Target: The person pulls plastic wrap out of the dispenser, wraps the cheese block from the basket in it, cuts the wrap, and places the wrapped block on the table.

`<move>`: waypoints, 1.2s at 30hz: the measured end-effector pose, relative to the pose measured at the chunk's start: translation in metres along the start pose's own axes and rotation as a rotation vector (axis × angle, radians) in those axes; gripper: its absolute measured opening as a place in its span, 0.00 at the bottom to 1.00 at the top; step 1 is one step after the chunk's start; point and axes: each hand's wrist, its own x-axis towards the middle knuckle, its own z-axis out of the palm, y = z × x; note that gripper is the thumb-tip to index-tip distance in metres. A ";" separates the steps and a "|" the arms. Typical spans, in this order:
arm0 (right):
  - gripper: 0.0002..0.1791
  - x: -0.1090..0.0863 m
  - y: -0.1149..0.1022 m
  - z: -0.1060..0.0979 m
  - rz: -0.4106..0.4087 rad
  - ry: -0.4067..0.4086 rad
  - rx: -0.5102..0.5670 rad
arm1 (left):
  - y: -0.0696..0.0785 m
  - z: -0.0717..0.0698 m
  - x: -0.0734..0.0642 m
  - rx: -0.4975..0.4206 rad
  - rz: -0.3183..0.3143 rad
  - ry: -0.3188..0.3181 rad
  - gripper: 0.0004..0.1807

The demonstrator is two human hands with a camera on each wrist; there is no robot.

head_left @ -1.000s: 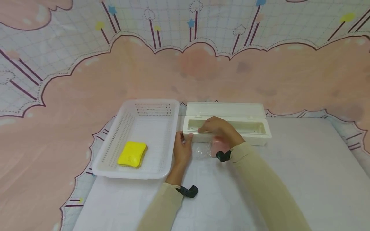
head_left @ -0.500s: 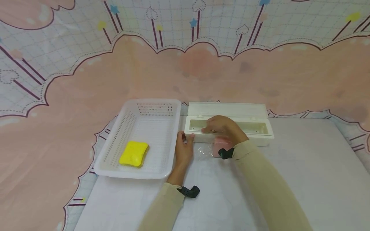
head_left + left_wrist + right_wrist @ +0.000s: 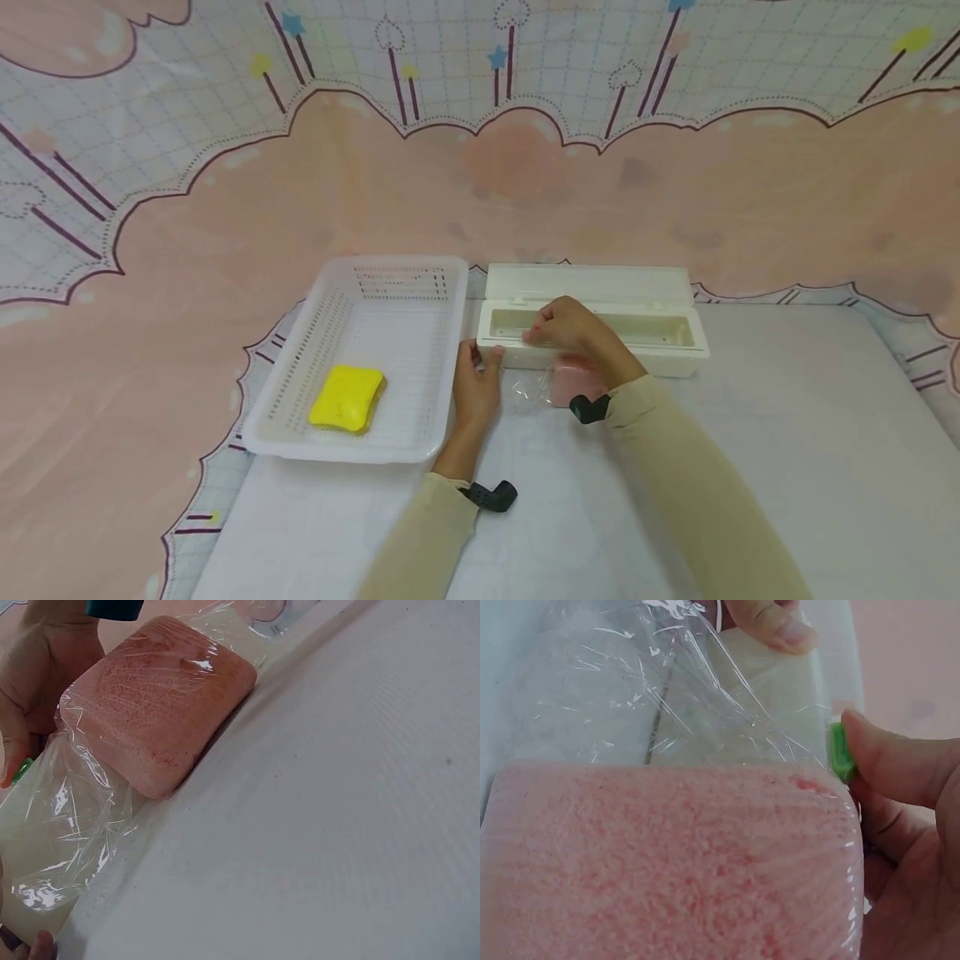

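Observation:
A long white lidded box (image 3: pixel 675 364) stands with its lid (image 3: pixel 588 283) raised at the back. At its left end my left hand (image 3: pixel 477 392) grips the corner, thumb on the front face. Over the front rim my right hand (image 3: pixel 566 325) pinches a small green slider-like piece (image 3: pixel 841 752) between thumb and fingers, seen at the box edge in the right wrist view. In front of the box sits a pink sponge (image 3: pixel 573 382) in clear plastic wrap (image 3: pixel 607 682), just below my right hand. Its porous face shows in the left wrist view, where the sponge (image 3: pixel 157 705) is large.
A white perforated basket (image 3: pixel 405 456) stands left of my left hand and holds a yellow sponge (image 3: pixel 347 398). Dark wrist cameras (image 3: pixel 491 497) sit on both wrists. White cloth (image 3: pixel 787 417) covers the table, and a patterned curtain (image 3: pixel 525 200) hangs behind it.
My right hand has turned slightly, its fingers curling tighter at the same part of the box rim. The left hand keeps its grip on the box corner; sponges and basket have not moved.

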 end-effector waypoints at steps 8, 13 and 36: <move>0.21 -0.016 0.017 -0.022 0.016 -0.038 -0.030 | -0.002 -0.001 0.002 0.028 0.007 0.014 0.20; 0.21 -0.019 0.026 -0.030 0.015 -0.059 -0.037 | -0.002 -0.001 0.002 0.026 -0.009 -0.008 0.22; 0.17 -0.064 0.079 -0.086 0.109 -0.052 -0.141 | -0.003 0.001 0.002 -0.004 0.003 0.005 0.21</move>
